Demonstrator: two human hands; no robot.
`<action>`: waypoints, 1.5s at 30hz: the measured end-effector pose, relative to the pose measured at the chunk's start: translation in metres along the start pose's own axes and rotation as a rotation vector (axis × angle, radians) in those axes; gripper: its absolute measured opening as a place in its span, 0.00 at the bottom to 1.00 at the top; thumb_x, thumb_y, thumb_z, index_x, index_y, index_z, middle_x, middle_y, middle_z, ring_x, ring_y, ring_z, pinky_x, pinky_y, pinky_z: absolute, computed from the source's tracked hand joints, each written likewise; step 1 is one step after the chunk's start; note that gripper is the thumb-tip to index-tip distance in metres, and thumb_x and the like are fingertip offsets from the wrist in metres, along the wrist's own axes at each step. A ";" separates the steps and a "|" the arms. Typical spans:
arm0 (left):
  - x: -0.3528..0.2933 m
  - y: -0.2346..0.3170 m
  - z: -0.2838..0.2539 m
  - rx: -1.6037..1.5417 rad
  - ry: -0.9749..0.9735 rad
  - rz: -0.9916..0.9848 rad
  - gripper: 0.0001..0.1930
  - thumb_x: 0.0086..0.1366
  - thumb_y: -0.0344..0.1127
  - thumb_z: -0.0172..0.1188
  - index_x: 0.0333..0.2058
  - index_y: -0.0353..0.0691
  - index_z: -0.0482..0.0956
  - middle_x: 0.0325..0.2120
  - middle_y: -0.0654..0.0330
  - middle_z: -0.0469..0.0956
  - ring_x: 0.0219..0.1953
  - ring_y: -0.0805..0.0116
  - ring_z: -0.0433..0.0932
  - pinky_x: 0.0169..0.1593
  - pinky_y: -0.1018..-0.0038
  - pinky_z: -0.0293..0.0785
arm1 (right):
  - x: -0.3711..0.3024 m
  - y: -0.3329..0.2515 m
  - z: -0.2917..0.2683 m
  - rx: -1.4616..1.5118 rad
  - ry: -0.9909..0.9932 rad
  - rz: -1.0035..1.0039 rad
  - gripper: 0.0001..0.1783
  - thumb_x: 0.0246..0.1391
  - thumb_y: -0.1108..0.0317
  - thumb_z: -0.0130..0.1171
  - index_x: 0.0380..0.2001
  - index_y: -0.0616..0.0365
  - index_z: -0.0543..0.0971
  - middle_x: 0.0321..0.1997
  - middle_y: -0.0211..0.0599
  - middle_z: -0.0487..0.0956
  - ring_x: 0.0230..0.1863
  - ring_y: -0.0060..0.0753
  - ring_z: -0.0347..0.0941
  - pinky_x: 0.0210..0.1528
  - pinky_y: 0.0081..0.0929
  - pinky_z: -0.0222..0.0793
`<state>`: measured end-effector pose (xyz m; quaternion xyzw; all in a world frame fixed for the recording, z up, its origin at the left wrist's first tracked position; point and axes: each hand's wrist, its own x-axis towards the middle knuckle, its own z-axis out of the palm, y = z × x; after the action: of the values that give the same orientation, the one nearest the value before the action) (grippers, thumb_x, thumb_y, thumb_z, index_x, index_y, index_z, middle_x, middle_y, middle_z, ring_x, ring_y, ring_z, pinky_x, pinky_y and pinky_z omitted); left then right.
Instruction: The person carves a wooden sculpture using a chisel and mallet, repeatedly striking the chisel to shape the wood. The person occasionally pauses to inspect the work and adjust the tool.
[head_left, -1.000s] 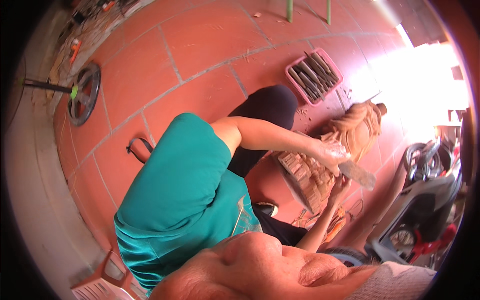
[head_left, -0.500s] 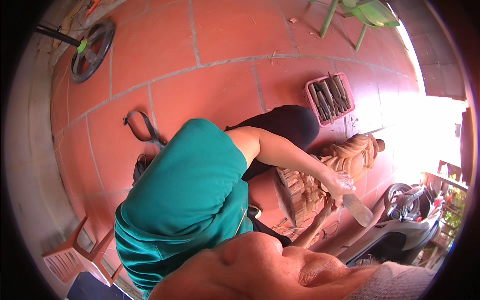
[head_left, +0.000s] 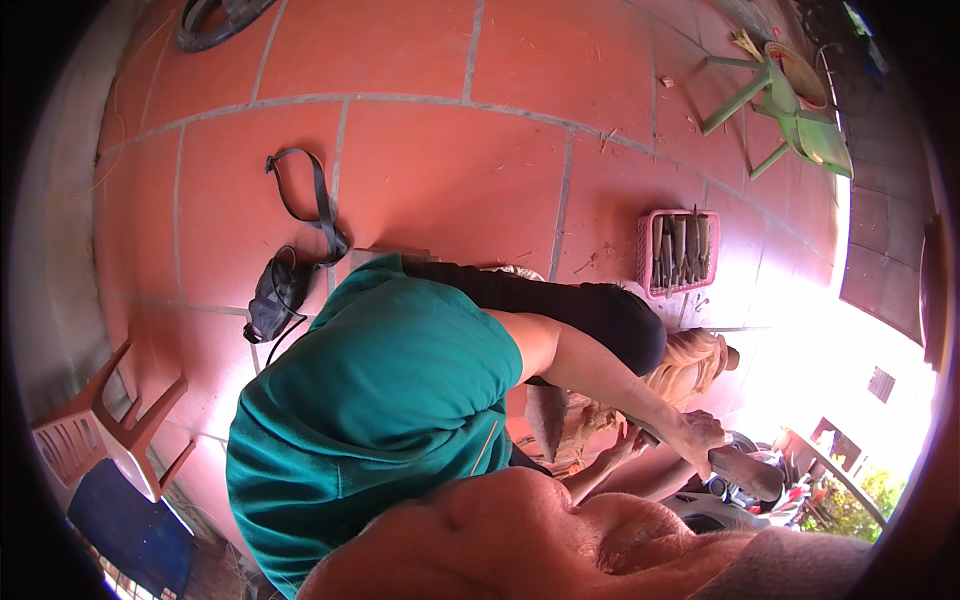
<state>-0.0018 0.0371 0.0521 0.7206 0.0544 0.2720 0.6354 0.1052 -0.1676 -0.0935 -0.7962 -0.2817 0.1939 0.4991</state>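
Observation:
My left hand (head_left: 697,435) is closed around a wooden mallet (head_left: 750,474), whose thick head points to the right, away from the carving. My right hand (head_left: 625,445) is close by, its fingers curled. A thin dark stick (head_left: 645,431) shows between the two hands, but I cannot tell whether it belongs to the mallet or to a tool in my right hand. Beyond my left forearm lies a reddish-brown wood carving (head_left: 690,362) with rounded, folded shapes. Its blocky base (head_left: 546,418) rests on the floor near my knee, and my arms hide much of the middle.
A pink basket (head_left: 646,250) of long, narrow tools stands on the tiled floor past my knee. A black bag (head_left: 275,300) with a strap lies at the left. Plastic chairs, one green (head_left: 825,145), one brownish (head_left: 130,430), stand farther out. A motorbike (head_left: 705,510) is at lower right.
The whole view has shifted and turned with my head. My left hand and the mallet have moved down and right, farther from my right hand. More of the bag shows.

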 end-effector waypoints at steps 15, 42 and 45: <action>-0.021 -0.007 -0.020 -0.144 -0.032 -0.075 0.36 0.54 0.50 0.72 0.58 0.37 0.76 0.23 0.50 0.82 0.29 0.59 0.83 0.37 0.62 0.79 | 0.016 0.049 -0.017 0.050 0.077 0.012 0.09 0.63 0.64 0.65 0.41 0.52 0.75 0.41 0.27 0.78 0.44 0.24 0.76 0.45 0.29 0.76; -0.012 -0.036 -0.004 0.099 -0.303 -0.150 0.20 0.64 0.45 0.71 0.44 0.35 0.79 0.24 0.67 0.77 0.21 0.82 0.72 0.25 0.80 0.68 | -0.005 0.029 -0.007 0.046 0.259 0.058 0.11 0.53 0.68 0.70 0.39 0.53 0.82 0.32 0.27 0.81 0.33 0.22 0.76 0.39 0.28 0.74; -0.015 -0.037 -0.005 0.113 -0.315 -0.149 0.20 0.64 0.44 0.70 0.45 0.35 0.78 0.23 0.67 0.76 0.21 0.82 0.72 0.24 0.80 0.68 | -0.008 0.016 -0.004 0.043 0.223 0.049 0.10 0.53 0.68 0.70 0.39 0.54 0.82 0.33 0.29 0.80 0.32 0.23 0.75 0.39 0.28 0.74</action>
<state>-0.0067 0.0418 0.0128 0.7827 0.0226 0.1045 0.6131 0.1054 -0.1808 -0.1065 -0.8086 -0.2006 0.1226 0.5394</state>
